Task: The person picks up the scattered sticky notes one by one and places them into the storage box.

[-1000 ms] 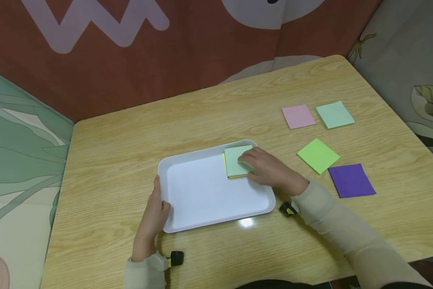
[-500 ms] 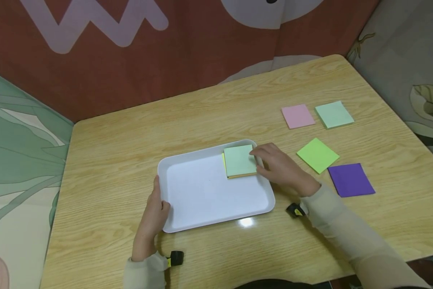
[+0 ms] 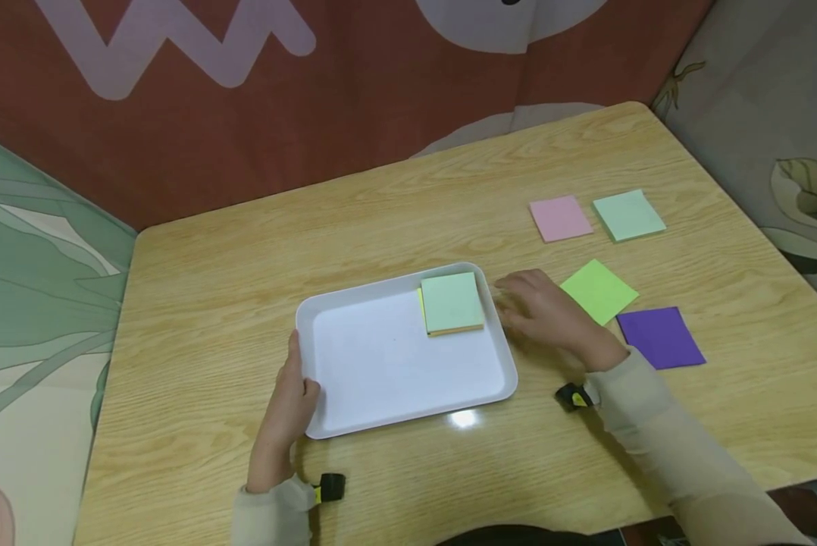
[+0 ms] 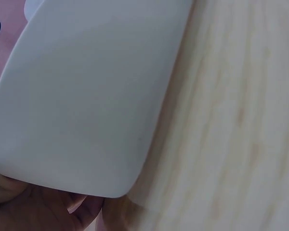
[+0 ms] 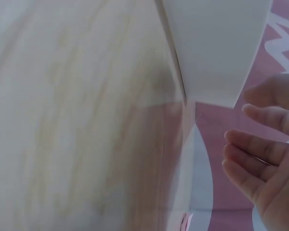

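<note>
Head view: left hand [image 3: 282,413] grips smooth rectangular tray [image 3: 381,364].

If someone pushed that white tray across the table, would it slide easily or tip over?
The white tray looks shallow, flat-bottomed and smooth, so it would probably slide, not tip. It seems light: only a pale green pad lies inside. The left hand grips its edge, probably steadying it.

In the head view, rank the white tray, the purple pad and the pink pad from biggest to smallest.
1. white tray
2. purple pad
3. pink pad; it lies farther from the camera, so the two pads may really match.
</note>
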Tool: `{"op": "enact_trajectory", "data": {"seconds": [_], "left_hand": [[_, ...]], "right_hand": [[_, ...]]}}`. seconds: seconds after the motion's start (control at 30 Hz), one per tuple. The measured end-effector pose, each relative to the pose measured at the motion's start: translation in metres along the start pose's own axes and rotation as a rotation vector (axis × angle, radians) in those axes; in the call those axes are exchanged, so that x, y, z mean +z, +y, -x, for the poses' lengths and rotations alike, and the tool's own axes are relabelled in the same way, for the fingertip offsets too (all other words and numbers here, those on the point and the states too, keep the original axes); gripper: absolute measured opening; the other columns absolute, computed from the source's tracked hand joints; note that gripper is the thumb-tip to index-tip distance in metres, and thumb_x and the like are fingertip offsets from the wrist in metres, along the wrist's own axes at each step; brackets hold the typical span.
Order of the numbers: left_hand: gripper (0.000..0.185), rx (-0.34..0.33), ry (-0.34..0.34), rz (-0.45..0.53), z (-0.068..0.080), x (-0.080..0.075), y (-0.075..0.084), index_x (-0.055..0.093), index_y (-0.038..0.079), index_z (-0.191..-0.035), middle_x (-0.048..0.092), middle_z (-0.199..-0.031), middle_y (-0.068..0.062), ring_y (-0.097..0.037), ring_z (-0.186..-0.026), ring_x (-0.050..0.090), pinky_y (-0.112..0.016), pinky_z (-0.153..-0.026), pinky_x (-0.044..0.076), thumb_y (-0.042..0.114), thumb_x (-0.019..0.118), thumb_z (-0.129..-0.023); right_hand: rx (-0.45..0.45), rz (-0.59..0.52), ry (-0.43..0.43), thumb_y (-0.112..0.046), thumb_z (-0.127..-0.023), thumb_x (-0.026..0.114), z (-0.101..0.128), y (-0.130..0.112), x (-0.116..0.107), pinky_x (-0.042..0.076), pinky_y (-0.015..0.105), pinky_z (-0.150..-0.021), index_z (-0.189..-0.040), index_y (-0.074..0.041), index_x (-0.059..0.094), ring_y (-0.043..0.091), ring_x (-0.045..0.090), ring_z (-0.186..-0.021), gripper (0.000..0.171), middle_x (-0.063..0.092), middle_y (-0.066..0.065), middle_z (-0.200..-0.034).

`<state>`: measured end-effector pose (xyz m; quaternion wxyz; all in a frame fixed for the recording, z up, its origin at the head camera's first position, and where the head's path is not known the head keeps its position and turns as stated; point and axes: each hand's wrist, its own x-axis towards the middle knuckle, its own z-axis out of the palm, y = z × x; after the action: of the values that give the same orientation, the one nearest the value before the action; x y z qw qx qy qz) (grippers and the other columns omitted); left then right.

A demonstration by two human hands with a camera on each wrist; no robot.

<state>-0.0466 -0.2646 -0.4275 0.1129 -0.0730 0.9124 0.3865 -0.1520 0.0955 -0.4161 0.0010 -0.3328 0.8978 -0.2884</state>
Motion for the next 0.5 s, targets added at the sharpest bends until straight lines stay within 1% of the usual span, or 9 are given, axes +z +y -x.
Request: {"op": "enact_trajectory", "data": {"seconds": [0.2,0.5], "left_hand": [[0.072,0.006,0.005,0.0,0.0,0.0,0.0,-0.012,0.005,-0.136,0.0,-0.141,-0.019,-0.025,-0.127,0.004,-0.042,-0.1,0.011,-0.007,0.032,-0.081],[0.072,0.005,0.004,0.01,0.001,0.0,0.0,-0.012,0.006,-0.136,-0.001,-0.142,-0.017,-0.025,-0.127,0.004,-0.042,-0.1,0.011,-0.006,0.033,-0.081]], "right_hand": [[0.056,0.028,-0.032,-0.006,-0.073,0.058,0.006,0.005,-0.006,0.029,0.045,-0.09,-0.113,0.008,0.048,0.036,0.039,-0.105,0.043,0.05,0.023,-0.11],[0.217,0.007,-0.11,-0.007,-0.076,0.058,0.017,0.014,-0.013,0.027,0.048,-0.09,-0.117,0.009,0.044,0.04,0.036,-0.107,0.046,0.047,0.027,-0.112]]}}
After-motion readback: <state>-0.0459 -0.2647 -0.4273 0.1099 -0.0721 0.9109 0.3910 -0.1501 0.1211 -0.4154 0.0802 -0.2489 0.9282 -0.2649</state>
